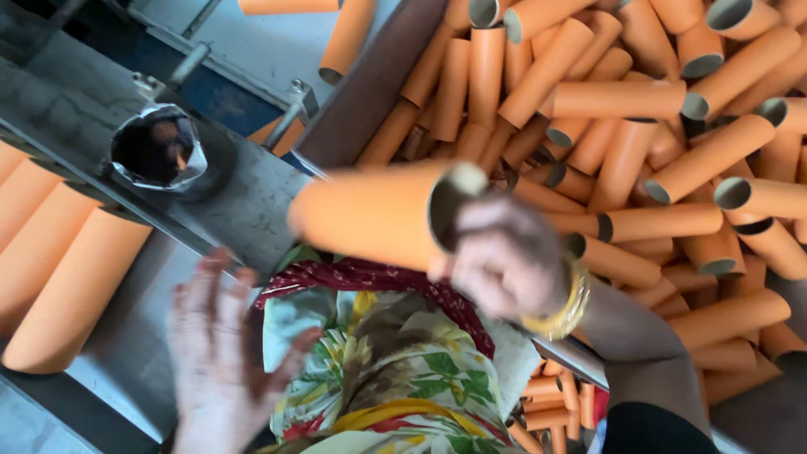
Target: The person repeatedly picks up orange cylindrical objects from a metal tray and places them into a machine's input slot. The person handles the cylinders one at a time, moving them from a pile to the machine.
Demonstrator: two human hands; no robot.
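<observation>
Grey metal bench (76, 109), heaped orange tubes (672, 151) behind; right hand (504, 261) clamped on orange tube (370, 214), left hand (218, 361) spread open.

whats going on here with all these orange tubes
A person's right hand holds an orange cardboard tube by its open end, above a grey metal bench. The left hand is open and empty over the bench. A heap of loose tubes lies to the right, and a row of tubes to the left.
</observation>
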